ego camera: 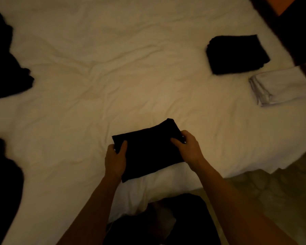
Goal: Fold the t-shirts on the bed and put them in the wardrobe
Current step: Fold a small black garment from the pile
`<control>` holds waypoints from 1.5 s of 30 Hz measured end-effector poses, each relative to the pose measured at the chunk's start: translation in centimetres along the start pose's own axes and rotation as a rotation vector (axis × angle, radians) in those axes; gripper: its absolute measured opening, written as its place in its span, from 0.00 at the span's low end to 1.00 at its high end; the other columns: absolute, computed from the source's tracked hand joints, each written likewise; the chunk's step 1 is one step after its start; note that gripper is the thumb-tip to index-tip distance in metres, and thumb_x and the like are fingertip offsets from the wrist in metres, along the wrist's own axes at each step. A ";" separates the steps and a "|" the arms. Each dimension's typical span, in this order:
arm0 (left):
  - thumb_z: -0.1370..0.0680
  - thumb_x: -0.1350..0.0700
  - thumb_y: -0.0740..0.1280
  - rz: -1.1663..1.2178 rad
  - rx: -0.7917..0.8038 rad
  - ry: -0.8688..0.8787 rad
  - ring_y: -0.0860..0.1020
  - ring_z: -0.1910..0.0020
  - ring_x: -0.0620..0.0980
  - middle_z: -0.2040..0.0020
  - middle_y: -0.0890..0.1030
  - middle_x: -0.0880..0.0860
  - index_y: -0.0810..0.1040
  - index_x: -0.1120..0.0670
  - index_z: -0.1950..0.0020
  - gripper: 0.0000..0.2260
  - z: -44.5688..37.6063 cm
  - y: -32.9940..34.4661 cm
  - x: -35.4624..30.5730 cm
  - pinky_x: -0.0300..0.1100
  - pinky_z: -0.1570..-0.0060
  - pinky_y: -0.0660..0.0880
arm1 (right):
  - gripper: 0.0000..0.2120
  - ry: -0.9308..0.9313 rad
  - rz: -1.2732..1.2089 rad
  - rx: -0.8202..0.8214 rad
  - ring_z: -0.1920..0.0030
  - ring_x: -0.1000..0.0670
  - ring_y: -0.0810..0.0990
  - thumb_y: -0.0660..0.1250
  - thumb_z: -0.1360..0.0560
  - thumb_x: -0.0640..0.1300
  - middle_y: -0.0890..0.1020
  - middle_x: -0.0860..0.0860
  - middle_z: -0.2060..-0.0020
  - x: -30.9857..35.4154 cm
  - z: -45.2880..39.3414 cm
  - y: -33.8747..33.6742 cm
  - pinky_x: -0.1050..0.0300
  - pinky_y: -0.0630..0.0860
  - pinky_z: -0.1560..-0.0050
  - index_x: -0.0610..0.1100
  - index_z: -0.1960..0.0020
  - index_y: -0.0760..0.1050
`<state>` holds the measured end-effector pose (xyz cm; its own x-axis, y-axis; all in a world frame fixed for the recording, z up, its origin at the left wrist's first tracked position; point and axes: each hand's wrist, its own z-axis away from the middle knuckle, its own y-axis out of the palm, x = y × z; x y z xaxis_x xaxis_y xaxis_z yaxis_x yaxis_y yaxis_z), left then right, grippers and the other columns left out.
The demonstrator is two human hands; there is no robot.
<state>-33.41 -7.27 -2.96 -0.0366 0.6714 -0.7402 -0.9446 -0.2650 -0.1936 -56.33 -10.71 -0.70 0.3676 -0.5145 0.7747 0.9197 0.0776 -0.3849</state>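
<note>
A folded black t-shirt (148,151) lies near the front edge of the white bed (113,76). My left hand (115,159) grips its left side, thumb on top. My right hand (188,149) grips its right side the same way. A second folded black t-shirt (237,54) lies at the right of the bed. A folded white t-shirt (279,89) sits just in front of it, near the bed's right edge. Unfolded dark clothes lie at the far left (4,64) and at the lower left (4,183).
The room is dim. The bed's corner ends at the lower right, where a pale floor (272,200) shows. Dark furniture with an orange panel (290,7) stands at the top right. My dark clothing fills the bottom centre.
</note>
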 end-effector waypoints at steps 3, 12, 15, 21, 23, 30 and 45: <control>0.21 0.45 0.68 0.086 0.020 0.063 0.80 0.48 0.51 0.43 0.80 0.52 0.70 0.51 0.36 0.18 1.7 3.1 -3.5 0.49 0.47 0.79 | 0.07 -0.034 -0.039 -0.030 0.56 0.48 0.82 0.68 0.22 0.43 0.82 0.46 0.56 2.1 0.2 -5.0 0.57 0.79 0.58 0.40 0.48 0.76; 0.17 0.50 0.60 0.016 -0.050 0.432 0.74 0.37 0.51 0.33 0.73 0.50 0.60 0.43 0.22 0.23 2.4 22.8 -17.1 0.51 0.34 0.71 | 0.03 -0.152 -0.074 -0.159 0.54 0.50 0.83 0.69 0.23 0.44 0.83 0.49 0.56 7.5 -10.3 -25.0 0.55 0.80 0.53 0.46 0.51 0.77; 0.17 0.50 0.61 0.015 -0.086 0.459 0.74 0.34 0.52 0.30 0.73 0.52 0.61 0.44 0.23 0.22 0.4 30.7 -20.4 0.54 0.33 0.71 | 0.05 -0.179 -0.090 -0.168 0.52 0.49 0.84 0.70 0.23 0.44 0.84 0.48 0.54 8.4 -16.6 -31.5 0.53 0.81 0.50 0.45 0.48 0.78; 0.16 0.51 0.59 -0.019 -0.123 0.533 0.73 0.32 0.52 0.29 0.73 0.52 0.61 0.48 0.22 0.22 -4.6 43.6 -25.2 0.55 0.32 0.70 | 0.05 -0.184 -0.187 -0.126 0.53 0.56 0.83 0.69 0.23 0.41 0.83 0.53 0.54 8.4 -27.2 -40.9 0.63 0.78 0.54 0.48 0.48 0.78; 0.16 0.51 0.59 -0.045 -0.142 0.534 0.73 0.32 0.52 0.29 0.73 0.52 0.61 0.49 0.22 0.22 -6.4 46.6 -26.5 0.55 0.32 0.70 | 0.04 -0.169 -0.192 -0.121 0.58 0.59 0.82 0.69 0.22 0.41 0.82 0.55 0.58 8.4 -30.3 -42.6 0.67 0.76 0.59 0.49 0.52 0.76; 0.15 0.54 0.58 -0.141 -0.123 0.624 0.70 0.30 0.49 0.29 0.69 0.44 0.56 0.46 0.20 0.24 -12.8 53.7 -31.0 0.50 0.28 0.66 | 0.05 -0.128 -0.209 -0.228 0.64 0.60 0.79 0.69 0.22 0.41 0.79 0.52 0.63 7.6 -40.2 -44.7 0.66 0.76 0.62 0.47 0.56 0.74; 0.16 0.53 0.55 -0.590 -0.281 0.684 0.76 0.48 0.51 0.36 0.72 0.55 0.68 0.52 0.25 0.19 -21.8 58.3 -28.5 0.43 0.58 0.72 | 0.14 -0.101 0.056 -0.304 0.60 0.59 0.76 0.65 0.20 0.47 0.76 0.58 0.59 3.7 -50.2 -42.7 0.73 0.71 0.67 0.43 0.36 0.70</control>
<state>-80.33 -56.94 -7.18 0.7058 0.2220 -0.6728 -0.6329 -0.2291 -0.7395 -101.14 -58.77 -6.58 0.4422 -0.4278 0.7883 0.8202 -0.1628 -0.5484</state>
